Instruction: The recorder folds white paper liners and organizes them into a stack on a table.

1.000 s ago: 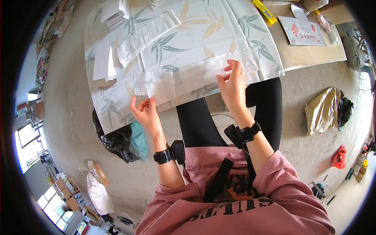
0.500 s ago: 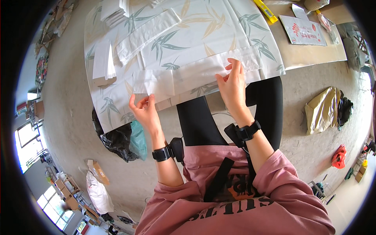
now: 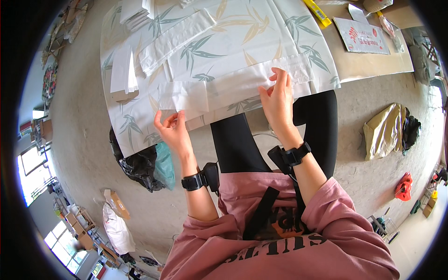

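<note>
A long, flat translucent plastic bag (image 3: 228, 91) lies across the near part of a table covered with a leaf-patterned cloth (image 3: 233, 23). My left hand (image 3: 175, 133) is at the bag's lower left end, thumb and forefinger apart. At the bag's right part my right hand (image 3: 279, 106) rests by its lower edge, fingers curled a little and spread from the thumb. Nothing shows between the fingers of either hand. Beyond the bag lies a flat stack of similar plastic bags (image 3: 177, 41), slanting up to the right.
White folded papers (image 3: 122, 71) lie at the table's left, with more white stacks (image 3: 136, 14) behind. A yellow packet (image 3: 317, 12) and a printed grey pouch (image 3: 360, 37) are at the far right. Black bags (image 3: 140, 170) sit on the floor below the left edge.
Both hands have shifted only slightly. The bag lies in the same place.
</note>
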A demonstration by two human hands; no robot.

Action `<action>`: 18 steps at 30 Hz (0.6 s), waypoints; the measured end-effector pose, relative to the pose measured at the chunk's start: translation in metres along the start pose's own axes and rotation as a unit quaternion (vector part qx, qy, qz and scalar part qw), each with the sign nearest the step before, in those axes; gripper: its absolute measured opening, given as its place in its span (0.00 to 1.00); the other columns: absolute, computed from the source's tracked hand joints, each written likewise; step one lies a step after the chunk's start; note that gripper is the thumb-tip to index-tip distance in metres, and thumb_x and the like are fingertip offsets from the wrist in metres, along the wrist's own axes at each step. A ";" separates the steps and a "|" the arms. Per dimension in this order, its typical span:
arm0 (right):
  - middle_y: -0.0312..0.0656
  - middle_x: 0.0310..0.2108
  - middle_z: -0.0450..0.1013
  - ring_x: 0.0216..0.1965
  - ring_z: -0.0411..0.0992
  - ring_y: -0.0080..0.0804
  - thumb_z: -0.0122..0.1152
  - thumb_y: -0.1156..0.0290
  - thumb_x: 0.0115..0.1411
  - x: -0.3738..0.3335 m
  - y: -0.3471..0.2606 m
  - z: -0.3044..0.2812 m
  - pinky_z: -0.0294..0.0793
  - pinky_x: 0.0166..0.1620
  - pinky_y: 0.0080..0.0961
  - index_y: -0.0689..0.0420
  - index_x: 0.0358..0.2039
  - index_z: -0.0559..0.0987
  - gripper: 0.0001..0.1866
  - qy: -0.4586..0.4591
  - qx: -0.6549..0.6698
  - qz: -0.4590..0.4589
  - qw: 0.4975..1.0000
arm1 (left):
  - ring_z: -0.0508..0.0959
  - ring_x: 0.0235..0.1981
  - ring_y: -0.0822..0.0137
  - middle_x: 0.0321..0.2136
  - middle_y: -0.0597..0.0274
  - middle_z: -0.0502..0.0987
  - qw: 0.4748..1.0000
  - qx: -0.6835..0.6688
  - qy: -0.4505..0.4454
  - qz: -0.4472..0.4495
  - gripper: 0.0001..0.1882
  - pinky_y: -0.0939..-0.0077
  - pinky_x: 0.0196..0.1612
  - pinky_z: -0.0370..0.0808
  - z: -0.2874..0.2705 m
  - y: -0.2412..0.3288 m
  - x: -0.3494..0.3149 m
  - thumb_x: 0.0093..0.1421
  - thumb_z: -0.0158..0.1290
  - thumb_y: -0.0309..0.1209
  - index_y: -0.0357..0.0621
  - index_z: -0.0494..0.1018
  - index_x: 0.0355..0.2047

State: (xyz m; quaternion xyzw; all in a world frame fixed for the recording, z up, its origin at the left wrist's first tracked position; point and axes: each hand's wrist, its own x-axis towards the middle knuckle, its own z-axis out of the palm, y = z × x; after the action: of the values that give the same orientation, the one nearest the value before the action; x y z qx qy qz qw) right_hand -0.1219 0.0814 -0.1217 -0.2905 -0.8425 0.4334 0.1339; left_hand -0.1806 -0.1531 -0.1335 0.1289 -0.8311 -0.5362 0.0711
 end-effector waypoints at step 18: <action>0.50 0.42 0.64 0.33 0.71 0.44 0.59 0.81 0.51 -0.001 -0.002 0.002 0.73 0.35 0.35 0.60 0.51 0.61 0.27 -0.004 0.007 0.000 1.000 | 0.72 0.28 0.72 0.27 0.60 0.76 1.000 0.021 0.011 0.014 0.33 0.77 0.37 0.70 -0.002 0.002 0.001 0.53 0.61 0.27 0.35 0.56 0.55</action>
State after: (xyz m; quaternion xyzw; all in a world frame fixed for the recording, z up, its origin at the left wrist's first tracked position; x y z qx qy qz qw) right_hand -0.1232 0.0788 -0.1211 -0.2878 -0.8401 0.4404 0.1322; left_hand -0.1813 -0.1541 -0.1309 0.1241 -0.8432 -0.5161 0.0849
